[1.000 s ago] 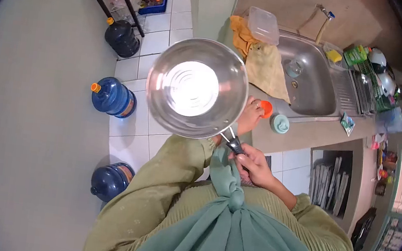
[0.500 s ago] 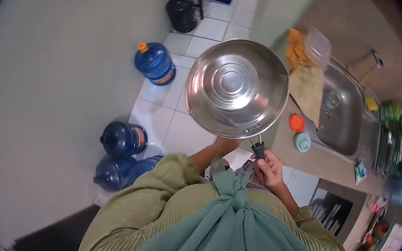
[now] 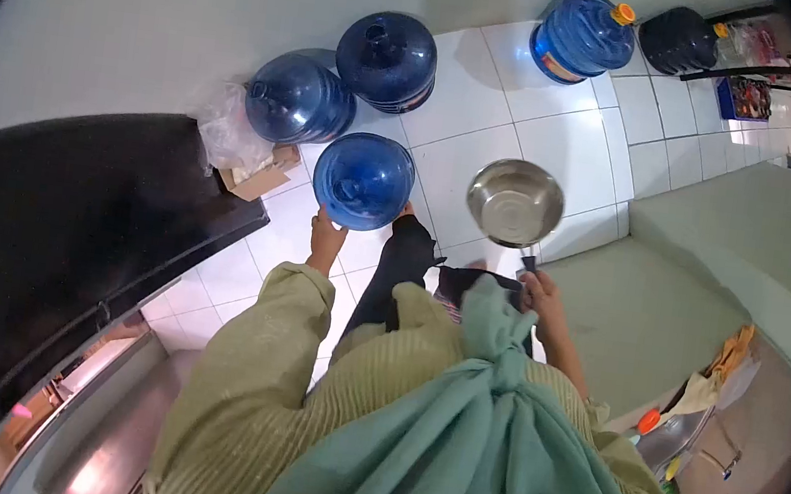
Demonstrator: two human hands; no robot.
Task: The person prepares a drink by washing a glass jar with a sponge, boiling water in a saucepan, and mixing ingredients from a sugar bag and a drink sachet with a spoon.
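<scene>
My right hand (image 3: 538, 292) is closed around the dark handle of a shiny metal frying pan (image 3: 515, 203), held out over the tiled floor with its hollow side facing up. On the other side, my left hand (image 3: 327, 237) reaches down to a blue, see-through water jug (image 3: 365, 169). Its fingers are at the jug's near edge and seem to grip it, though part of them is hidden. Two darker blue jugs, one upright jug (image 3: 387, 53) and one beside it (image 3: 297, 102), stand just beyond, along the wall.
A plastic bag (image 3: 229, 131) and an opened cardboard box (image 3: 261, 180) lie beside a black panel (image 3: 62, 226) at left. A blue jug with an orange cap (image 3: 584, 38) stands at the wall. A sink (image 3: 675, 441) is at lower right.
My view has swung left, from the sink toward the jugs. My left hand has gone from beneath the pan to the blue jug. The pan is now lower and farther from me.
</scene>
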